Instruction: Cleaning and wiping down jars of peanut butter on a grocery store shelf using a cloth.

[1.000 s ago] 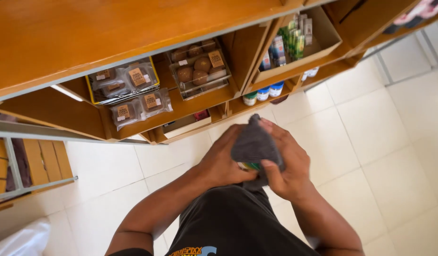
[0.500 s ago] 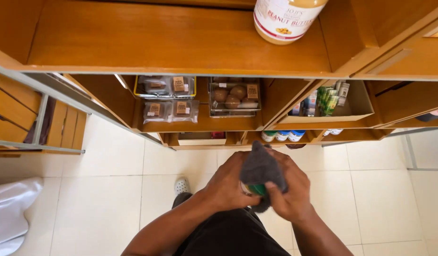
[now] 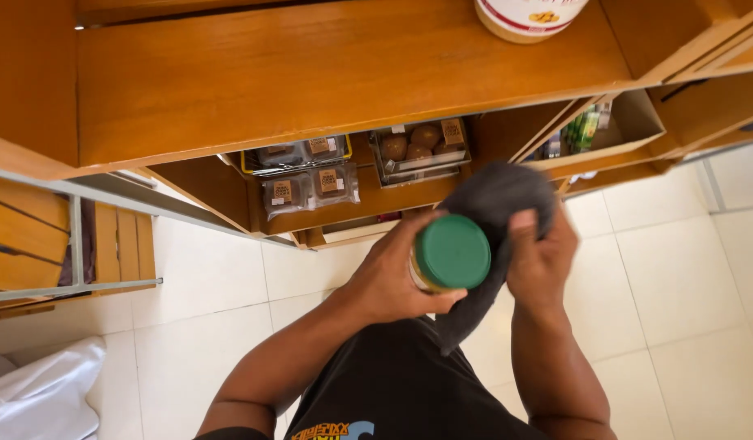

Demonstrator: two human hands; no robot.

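Note:
My left hand grips a jar with a round green lid, held upright in front of my chest. My right hand presses a dark grey cloth against the far and right side of the jar; the cloth drapes over the hand and hangs down behind the jar. The lid faces the camera and most of the jar's body is hidden below it. Both hands sit just in front of the wooden shelf unit.
A white tub with a red band stands on the top shelf. Lower shelves hold clear packs of baked goods, a tray of brown round items and small packets in a box. A white bag lies on the tiled floor at left.
The hands have risen closer to the camera. The cloth, which covered the top of the jar, has slid to the right side, uncovering the green lid. The view has tilted up the shelf.

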